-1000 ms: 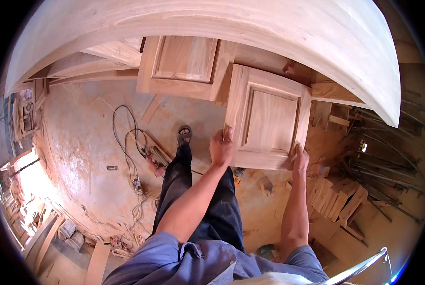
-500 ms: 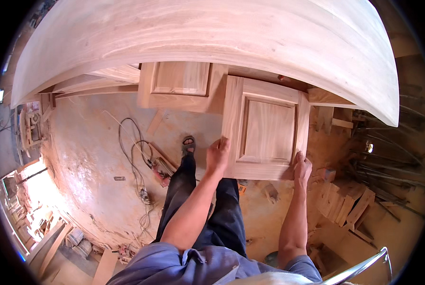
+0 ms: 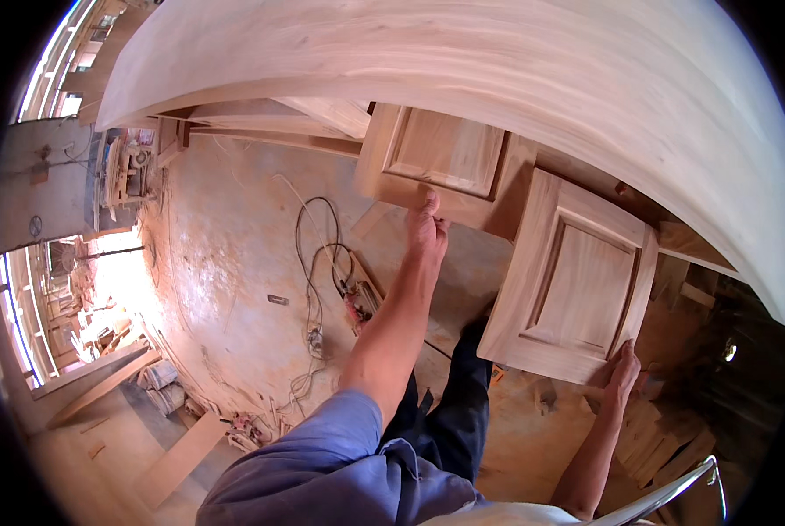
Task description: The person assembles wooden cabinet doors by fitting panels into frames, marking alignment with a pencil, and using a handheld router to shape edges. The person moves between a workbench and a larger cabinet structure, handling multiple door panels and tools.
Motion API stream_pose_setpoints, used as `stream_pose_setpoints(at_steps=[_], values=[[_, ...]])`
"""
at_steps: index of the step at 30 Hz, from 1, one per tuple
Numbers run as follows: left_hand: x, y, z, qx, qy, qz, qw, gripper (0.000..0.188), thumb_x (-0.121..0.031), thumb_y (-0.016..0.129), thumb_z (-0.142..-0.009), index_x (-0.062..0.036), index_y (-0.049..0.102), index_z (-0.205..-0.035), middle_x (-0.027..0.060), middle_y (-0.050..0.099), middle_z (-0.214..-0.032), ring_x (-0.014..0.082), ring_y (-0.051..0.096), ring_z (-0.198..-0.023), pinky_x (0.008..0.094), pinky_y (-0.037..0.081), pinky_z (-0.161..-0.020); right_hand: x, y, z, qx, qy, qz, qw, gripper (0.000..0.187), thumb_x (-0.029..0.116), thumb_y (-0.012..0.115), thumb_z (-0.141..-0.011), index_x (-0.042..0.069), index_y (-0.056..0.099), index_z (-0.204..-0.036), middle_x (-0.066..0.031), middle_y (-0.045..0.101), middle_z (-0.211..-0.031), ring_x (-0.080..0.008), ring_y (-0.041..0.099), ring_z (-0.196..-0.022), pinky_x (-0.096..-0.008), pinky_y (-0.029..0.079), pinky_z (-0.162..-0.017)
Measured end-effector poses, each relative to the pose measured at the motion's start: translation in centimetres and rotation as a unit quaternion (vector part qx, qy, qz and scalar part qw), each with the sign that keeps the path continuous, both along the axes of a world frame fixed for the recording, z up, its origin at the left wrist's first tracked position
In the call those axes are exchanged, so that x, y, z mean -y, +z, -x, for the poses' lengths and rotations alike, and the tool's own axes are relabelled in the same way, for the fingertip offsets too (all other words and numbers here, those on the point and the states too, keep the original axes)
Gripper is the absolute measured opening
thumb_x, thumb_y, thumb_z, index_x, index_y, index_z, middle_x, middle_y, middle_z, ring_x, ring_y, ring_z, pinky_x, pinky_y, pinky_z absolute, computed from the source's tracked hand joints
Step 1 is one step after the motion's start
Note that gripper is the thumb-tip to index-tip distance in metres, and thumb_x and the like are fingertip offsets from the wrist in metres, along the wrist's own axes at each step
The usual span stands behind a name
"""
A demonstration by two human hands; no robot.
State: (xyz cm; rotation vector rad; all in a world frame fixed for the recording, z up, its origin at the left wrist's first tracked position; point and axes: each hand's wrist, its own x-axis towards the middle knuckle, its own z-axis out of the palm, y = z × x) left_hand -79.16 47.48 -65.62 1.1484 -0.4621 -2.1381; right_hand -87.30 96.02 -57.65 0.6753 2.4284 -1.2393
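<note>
Two raw wooden raised-panel cabinet doors stick out from under a broad pale wooden top (image 3: 463,53). My left hand (image 3: 428,226) pinches the bottom edge of the left door (image 3: 449,149), thumb on its face and fingers folded under. At the lower right corner of the right door (image 3: 583,276), my right hand (image 3: 622,364) is closed on the edge. The right door extends farther toward me than the left one. Their upper parts are hidden beneath the top.
On the floor to the left lie a looped cable (image 3: 309,254) and a red power tool (image 3: 357,309). Offcuts and boards (image 3: 182,456) gather at the lower left. Stacked wood pieces (image 3: 664,443) lie at the lower right, near dark rods along the right side.
My left hand has let go of the right door and moved to the left door's bottom edge. My right hand stays on the right door. The view has shifted and tilted.
</note>
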Motion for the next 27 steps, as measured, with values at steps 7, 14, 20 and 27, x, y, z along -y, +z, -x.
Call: stream_pose_setpoints(at_steps=[7, 14, 20, 27], values=[[-0.5, -1.7, -0.9, -0.032, -0.037, 0.000, 0.999, 0.029, -0.014, 0.073, -0.091, -0.0169, 0.061, -0.117, -0.0032, 0.063, -0.101, 0.0146, 0.061, -0.097, 0.0379, 0.053, -0.082, -2.3, -4.9, -0.4, -0.042, -0.043, 0.051, 0.997, 0.047, 0.033, 0.053, -0.102, 0.014, 0.047, -0.060, 0.0050, 0.044, -0.058, -0.0080, 0.038, -0.051, -0.0267, 0.027, -0.047], [-4.5, 1.2, -0.7, 0.058, -0.187, -0.052, 0.979, 0.014, -0.029, 0.065, -0.098, -0.0167, 0.059, -0.100, -0.0056, 0.056, -0.081, 0.0075, 0.056, -0.073, 0.0278, 0.050, -0.069, -1.0, -6.0, -0.6, -0.130, 0.059, -0.046, 0.989, 0.045, 0.037, 0.056, -0.099, 0.006, 0.054, -0.066, -0.0009, 0.050, -0.059, -0.0134, 0.046, -0.055, -0.0350, 0.038, -0.052], [-16.9, 2.7, -6.2, 0.235, -0.357, 0.218, 0.877, 0.016, -0.024, 0.068, -0.096, -0.0087, 0.065, -0.092, -0.0033, 0.061, -0.087, 0.0059, 0.053, -0.083, 0.0247, 0.043, -0.077, 3.2, -0.2, -2.2, -0.047, 0.001, -0.115, 0.992, 0.056, 0.046, 0.053, -0.099, 0.003, 0.058, -0.065, -0.0045, 0.053, -0.058, -0.0166, 0.050, -0.058, -0.0372, 0.042, -0.057], [-17.1, 5.8, -6.1, 0.257, -0.372, 0.231, 0.862, 0.035, -0.035, 0.063, -0.100, -0.0014, 0.061, -0.090, -0.0026, 0.055, -0.081, 0.0098, 0.047, -0.076, 0.0295, 0.042, -0.071, 2.7, 0.6, -3.4, 0.018, -0.018, -0.116, 0.993, 0.051, 0.045, 0.048, -0.099, 0.002, 0.063, -0.077, -0.0146, 0.061, -0.068, -0.0271, 0.061, -0.069, -0.0410, 0.047, -0.068]])
